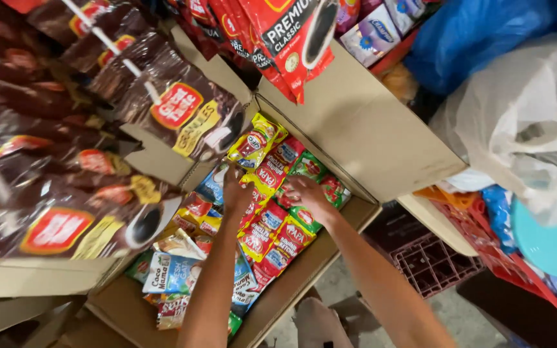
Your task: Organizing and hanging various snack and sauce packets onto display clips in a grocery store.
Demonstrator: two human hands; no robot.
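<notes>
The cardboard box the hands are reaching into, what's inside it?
The cardboard box holds strips of small sachets, mostly red, yellow and green. The left hand and right hand rest on them. Lower layers and the box bottom are covered.

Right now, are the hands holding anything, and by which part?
Left hand grips the lower end of a yellow-and-red sachet strip. Right hand rests on packets in the cardboard box; whether it grips one cannot be told.

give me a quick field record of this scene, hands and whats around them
setting: open cardboard box full of sachets
left hand: on a strip of red and yellow sachets
right hand: on green sachets
hanging left: brown sachet strips
hanging above: red sachet strips
right side: clear plastic bag, red crate
</notes>
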